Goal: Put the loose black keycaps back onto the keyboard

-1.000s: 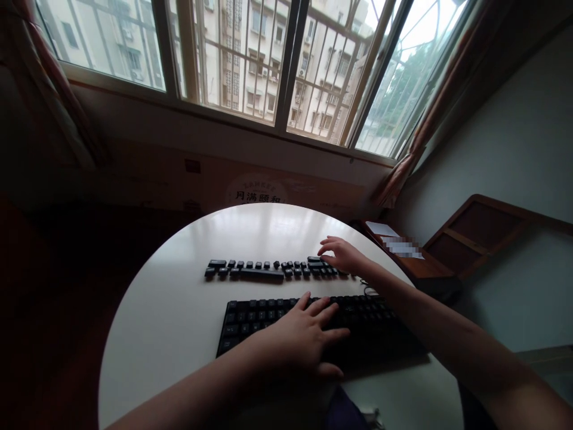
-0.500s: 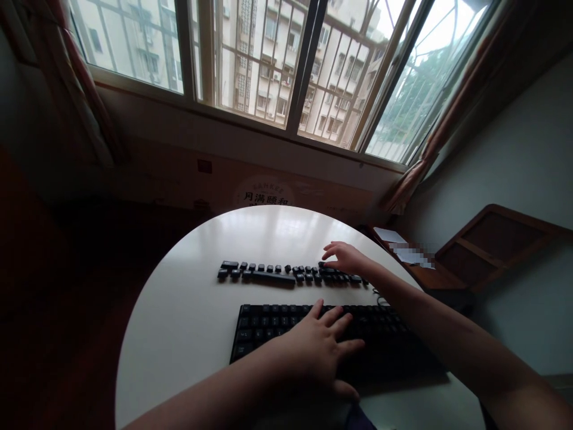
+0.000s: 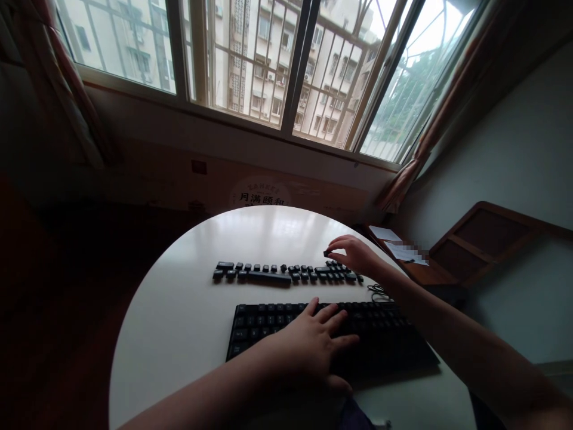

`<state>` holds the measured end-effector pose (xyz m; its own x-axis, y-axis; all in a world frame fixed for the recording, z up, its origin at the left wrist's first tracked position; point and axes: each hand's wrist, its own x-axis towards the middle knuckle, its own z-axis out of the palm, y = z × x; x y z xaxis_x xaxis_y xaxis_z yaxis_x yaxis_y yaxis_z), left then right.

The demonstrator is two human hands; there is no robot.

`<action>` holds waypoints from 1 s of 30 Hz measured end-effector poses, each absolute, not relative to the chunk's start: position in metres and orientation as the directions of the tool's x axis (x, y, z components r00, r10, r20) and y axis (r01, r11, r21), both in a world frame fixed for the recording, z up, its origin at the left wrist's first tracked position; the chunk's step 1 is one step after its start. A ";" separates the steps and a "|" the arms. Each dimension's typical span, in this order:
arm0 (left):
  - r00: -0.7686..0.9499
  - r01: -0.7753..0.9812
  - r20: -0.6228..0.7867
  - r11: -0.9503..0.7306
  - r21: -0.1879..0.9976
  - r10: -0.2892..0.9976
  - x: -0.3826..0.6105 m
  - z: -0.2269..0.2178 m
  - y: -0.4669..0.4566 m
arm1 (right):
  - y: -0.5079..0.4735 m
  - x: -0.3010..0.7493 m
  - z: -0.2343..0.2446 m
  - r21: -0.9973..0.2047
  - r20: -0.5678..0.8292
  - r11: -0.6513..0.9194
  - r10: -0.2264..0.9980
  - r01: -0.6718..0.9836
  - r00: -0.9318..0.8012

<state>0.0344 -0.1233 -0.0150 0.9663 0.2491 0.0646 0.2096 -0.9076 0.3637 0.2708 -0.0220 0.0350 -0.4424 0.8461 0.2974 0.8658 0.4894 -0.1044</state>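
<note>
A black keyboard (image 3: 385, 337) lies on a round white table (image 3: 179, 334). My left hand (image 3: 313, 346) rests flat on the keyboard with fingers spread. Behind the keyboard, several loose black keycaps (image 3: 277, 273) lie in a row. My right hand (image 3: 353, 254) hovers over the right end of that row, its fingertips pinched on a small black keycap (image 3: 327, 253) lifted just above the others.
A keyboard cable (image 3: 378, 291) curls at the right of the row. A cardboard box (image 3: 268, 191) stands under the barred window (image 3: 277, 65). A low wooden piece with papers (image 3: 403, 251) sits to the right, by the wall.
My right hand has closed on a keycap from the right end of the row and raised it slightly. The left hand stays on the keyboard.
</note>
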 end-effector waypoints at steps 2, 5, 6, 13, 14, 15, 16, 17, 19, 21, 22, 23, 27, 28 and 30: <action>0.968 0.206 0.063 -0.910 0.360 0.244 0.034 -0.015 -0.123 | -0.044 0.283 0.046 -0.125 0.322 0.504 0.835 0.854 -0.446; 0.968 0.209 0.066 -0.920 0.332 0.244 0.036 -0.020 -0.120 | -0.083 0.300 0.057 -0.213 0.328 0.563 0.811 0.798 -0.485; 0.967 0.209 0.074 -0.925 0.317 0.244 0.038 -0.023 -0.119 | -0.096 0.305 0.058 -0.247 0.302 0.582 0.806 0.775 -0.509; 0.965 0.206 0.103 -0.942 0.264 0.240 0.045 -0.038 -0.114 | -0.165 0.319 0.035 -0.256 0.015 0.568 0.812 0.782 -0.584; 0.964 0.210 0.105 -0.941 0.267 0.245 0.045 -0.037 -0.114 | -0.170 0.318 0.029 -0.241 0.020 0.562 0.818 0.791 -0.575; 0.961 0.217 0.108 -0.938 0.271 0.253 0.045 -0.035 -0.115 | -0.174 0.317 0.024 -0.231 0.027 0.560 0.821 0.795 -0.570; 0.959 0.225 0.109 -0.934 0.276 0.263 0.045 -0.031 -0.115 | -0.177 0.315 0.020 -0.224 0.039 0.558 0.824 0.799 -0.565; 0.956 0.235 0.107 -0.930 0.284 0.274 0.044 -0.027 -0.116 | -0.180 0.313 0.016 -0.217 0.053 0.555 0.828 0.803 -0.558; 0.952 0.246 0.105 -0.920 0.304 0.289 0.043 -0.018 -0.117 | -0.182 0.309 0.010 -0.206 0.083 0.549 0.834 0.810 -0.545; 0.950 0.246 0.109 -0.915 0.320 0.294 0.041 -0.010 -0.118 | -0.183 0.306 0.006 -0.194 0.109 0.543 0.840 0.817 -0.532; 0.949 0.246 0.113 -0.914 0.323 0.295 0.040 -0.007 -0.118 | -0.183 0.305 0.005 -0.185 0.121 0.541 0.841 0.820 -0.527; 0.948 0.247 0.115 -0.914 0.322 0.297 0.039 -0.004 -0.118 | -0.183 0.305 0.003 -0.174 0.131 0.539 0.842 0.824 -0.523; 0.949 0.246 0.112 -0.915 0.320 0.295 0.038 -0.003 -0.117 | -0.184 0.303 0.001 -0.128 0.155 0.538 0.841 0.833 -0.519; 0.949 0.243 0.114 -0.914 0.324 0.292 0.038 -0.004 -0.117 | -0.184 0.303 0.001 -0.115 0.156 0.542 0.838 0.833 -0.524; 0.950 0.234 0.123 -0.915 0.329 0.287 0.038 -0.006 -0.116 | -0.186 0.301 0.001 -0.077 0.154 0.551 0.830 0.831 -0.536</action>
<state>0.0378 -0.1155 -0.0057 0.9500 0.2870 0.1228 0.2340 -0.9151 0.3285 0.3006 -0.1858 0.0012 -0.5358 0.8301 0.1545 0.8311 0.5508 -0.0768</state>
